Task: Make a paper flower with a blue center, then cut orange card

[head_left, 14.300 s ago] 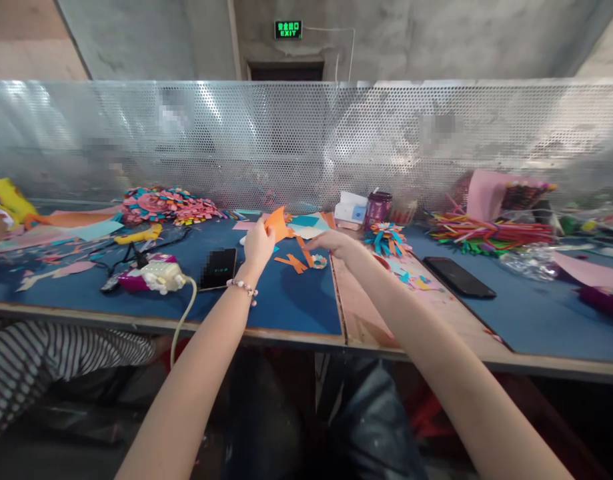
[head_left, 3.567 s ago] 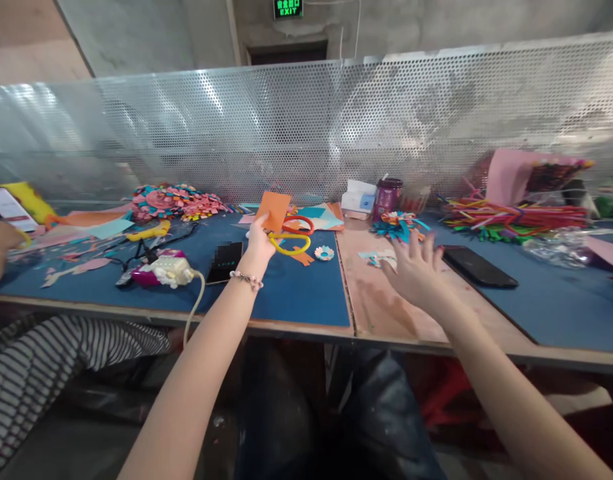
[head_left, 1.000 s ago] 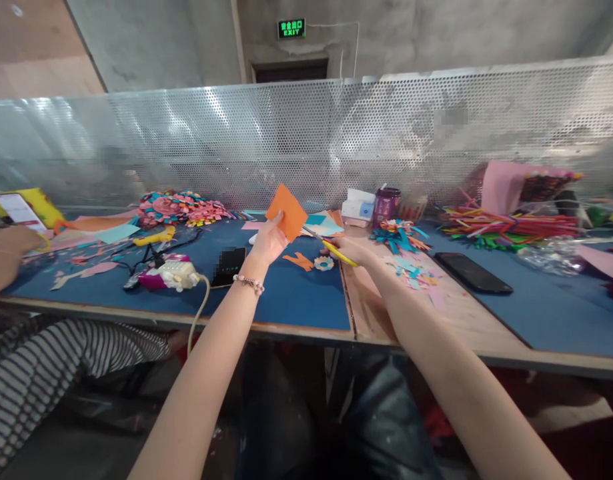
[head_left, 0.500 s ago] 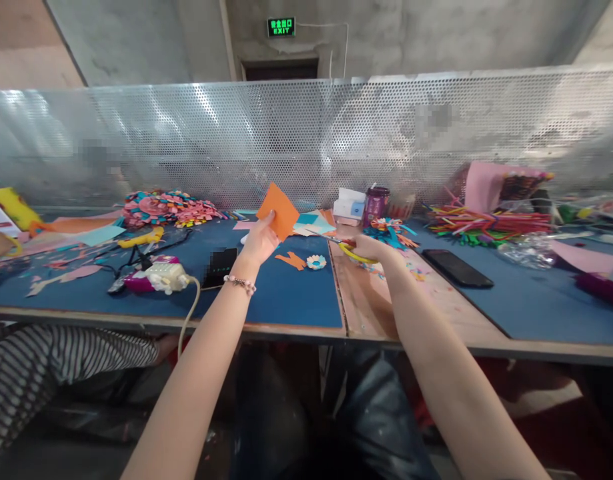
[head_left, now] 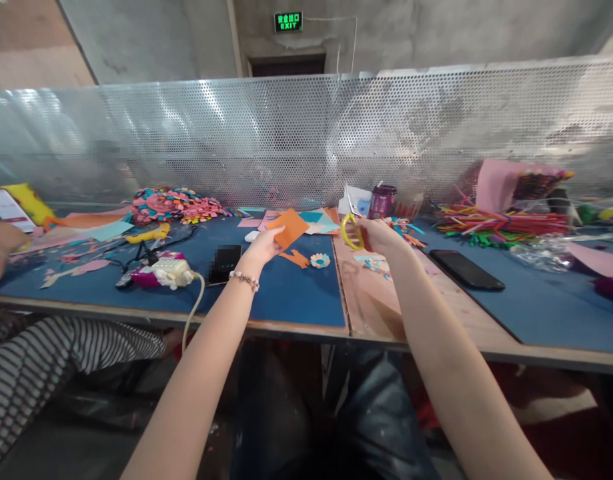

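Observation:
Pinched in my left hand (head_left: 266, 247) is a square of orange paper (head_left: 293, 228), tilted over the blue mat. My right hand (head_left: 379, 237) grips the yellow-handled scissors (head_left: 353, 231), whose blades point upward away from me. Beneath and between the hands lie an orange cut paper piece (head_left: 298, 259) and a small paper flower (head_left: 319, 261) with pale petals and a blue centre. Sheets of coloured paper (head_left: 326, 222) are spread just beyond the orange square.
A pile of paper flowers (head_left: 173, 203) is at the back left, near a power strip (head_left: 169, 272) with cables. A phone (head_left: 466, 269) and bundled coloured sticks (head_left: 491, 223) lie to the right. A purple cup (head_left: 383, 201) stands behind. A co-worker's arm (head_left: 3, 253) shows at far left.
The orange paper has lowered and tipped flatter, shifting slightly right. My right hand has turned the scissors from pointing left to pointing upward. The view has shifted slightly.

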Tool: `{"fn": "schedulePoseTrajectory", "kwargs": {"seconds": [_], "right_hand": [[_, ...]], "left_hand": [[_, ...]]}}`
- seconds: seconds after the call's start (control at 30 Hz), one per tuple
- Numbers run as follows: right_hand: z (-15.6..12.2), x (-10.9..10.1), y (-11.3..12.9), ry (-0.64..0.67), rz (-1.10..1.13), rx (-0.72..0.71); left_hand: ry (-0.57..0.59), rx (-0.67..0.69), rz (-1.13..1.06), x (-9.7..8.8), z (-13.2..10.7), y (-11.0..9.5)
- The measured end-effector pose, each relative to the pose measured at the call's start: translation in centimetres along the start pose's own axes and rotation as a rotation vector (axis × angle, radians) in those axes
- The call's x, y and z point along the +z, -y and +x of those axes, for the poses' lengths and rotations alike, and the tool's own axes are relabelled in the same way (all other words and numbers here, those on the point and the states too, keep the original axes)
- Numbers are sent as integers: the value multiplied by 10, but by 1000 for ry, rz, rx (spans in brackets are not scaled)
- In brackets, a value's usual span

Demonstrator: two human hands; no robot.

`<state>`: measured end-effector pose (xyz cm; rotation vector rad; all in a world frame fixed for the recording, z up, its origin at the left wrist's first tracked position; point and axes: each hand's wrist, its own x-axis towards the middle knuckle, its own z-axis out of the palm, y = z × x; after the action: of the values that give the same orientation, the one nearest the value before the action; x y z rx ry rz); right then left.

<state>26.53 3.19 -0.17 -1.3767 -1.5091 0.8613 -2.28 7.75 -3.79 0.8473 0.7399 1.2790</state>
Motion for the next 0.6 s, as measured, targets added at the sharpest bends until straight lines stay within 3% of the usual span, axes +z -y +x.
{"fn": "schedulePoseTrajectory", "kwargs": {"seconds": [0.23, 0.5, 0.6], "right_hand": [[-11, 21, 13, 187, 351, -19], [-18, 34, 10, 317, 295, 41], [-17, 37, 7, 298, 299, 46]], "left_hand": [[-18, -3, 31, 1, -1, -2], [-36, 24, 108, -2, 4, 1], [-47, 73, 143, -2, 5, 2]]}}
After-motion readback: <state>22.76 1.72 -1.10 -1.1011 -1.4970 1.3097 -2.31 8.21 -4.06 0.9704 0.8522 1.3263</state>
